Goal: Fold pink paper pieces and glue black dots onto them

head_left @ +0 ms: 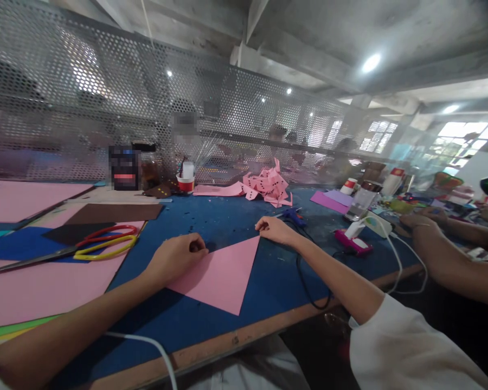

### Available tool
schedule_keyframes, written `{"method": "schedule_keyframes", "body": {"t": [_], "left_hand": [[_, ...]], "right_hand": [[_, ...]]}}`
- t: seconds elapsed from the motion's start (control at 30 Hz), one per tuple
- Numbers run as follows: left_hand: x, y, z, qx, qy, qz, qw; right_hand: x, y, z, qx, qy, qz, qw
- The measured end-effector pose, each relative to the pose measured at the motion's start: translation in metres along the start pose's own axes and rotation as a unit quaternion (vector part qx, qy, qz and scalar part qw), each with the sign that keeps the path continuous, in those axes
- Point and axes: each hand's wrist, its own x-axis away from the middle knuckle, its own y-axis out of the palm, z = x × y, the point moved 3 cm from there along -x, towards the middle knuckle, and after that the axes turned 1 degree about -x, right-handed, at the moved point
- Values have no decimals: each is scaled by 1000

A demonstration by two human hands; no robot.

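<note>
A sheet of pink paper (223,279), triangular as it shows here, lies on the blue tabletop in front of me. My left hand (177,257) is closed at its left side, fingers curled and touching the paper's upper edge; the palm covers that part of the sheet. At the far right corner, my right hand (274,229) pinches the paper's tip between thumb and fingers. A blue glue gun (295,216) rests just beyond my right hand. Large scissors (106,244) with red and yellow handles lie on coloured sheets to the left.
Crumpled pink paper strips (268,184) lie by the mesh partition (228,119). A paper cup (186,183) stands nearby. On the right are purple sheets (329,201), a glass jar (363,200), a pink power strip (353,242) with white cables and a co-worker's arm (451,260).
</note>
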Motion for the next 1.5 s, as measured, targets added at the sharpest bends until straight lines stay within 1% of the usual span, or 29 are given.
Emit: {"method": "schedule_keyframes", "body": {"t": [0.1,0.13,0.2,0.23,0.3,0.4,0.47,0.57,0.73,1.0,1.27,1.5], "left_hand": [[1,-1,2,-3,14,7,1000],[2,-1,3,-4,23,7,1000],[3,-2,7,-5,47,4,999],[3,-2,9,-6,70,4,998],[4,-2,13,-13,135,6,991],[4,1,19,-50,243,1,969],[3,2,21,-82,275,-12,958],[-1,0,23,-99,280,-30,954],[-3,-5,26,-72,270,-61,958],[0,-7,19,-51,271,-52,960],[4,-11,16,-53,272,-49,960],[12,-16,4,-70,292,-37,953]], "right_hand": [[4,0,-13,-12,-34,35,999],[6,2,-18,-18,-53,36,998],[9,10,-27,-34,-93,18,995],[10,15,-29,-39,-108,5,993],[12,23,-31,-44,-125,-10,991],[13,30,-28,-44,-132,-10,990],[14,32,-26,-45,-133,-9,990],[14,31,-25,-47,-135,-9,990],[14,31,-25,-54,-145,-12,988],[14,31,-24,-60,-158,-14,986],[15,31,-23,-61,-155,-19,986],[16,30,-24,-64,-150,-21,986]]}}
